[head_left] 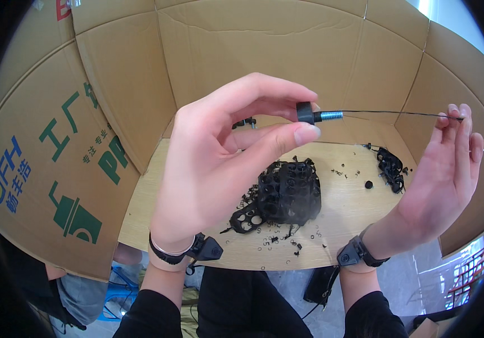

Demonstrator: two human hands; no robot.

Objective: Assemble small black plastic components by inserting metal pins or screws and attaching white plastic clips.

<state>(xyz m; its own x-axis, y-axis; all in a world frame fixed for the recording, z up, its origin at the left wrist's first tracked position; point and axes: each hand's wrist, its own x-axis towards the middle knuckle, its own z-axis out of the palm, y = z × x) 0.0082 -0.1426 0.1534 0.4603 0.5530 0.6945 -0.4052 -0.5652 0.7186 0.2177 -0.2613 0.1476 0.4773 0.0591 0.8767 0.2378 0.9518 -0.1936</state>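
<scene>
Raised over the table, my left hand [219, 135] pinches a black-headed threaded stud [306, 112] between thumb and fingers. Its shiny screw thread points right. A thin dark wire [388, 112] runs taut from the stud's tip across to my right hand [443, 163]. There the fingertips are pressed together on the wire's far end. Below both hands, a stack of black perforated molded parts [290, 191] stands on the wooden table [242, 253]. A smaller black part with round holes [246, 217] leans at its left front side.
Cardboard walls [275, 50] enclose the table at the back and sides. A tangle of black parts [390, 169] lies at the right, near a small black disc [368, 185]. Tiny rings and scraps [296, 248] are scattered in front. Another person's leg [81, 293] shows at lower left.
</scene>
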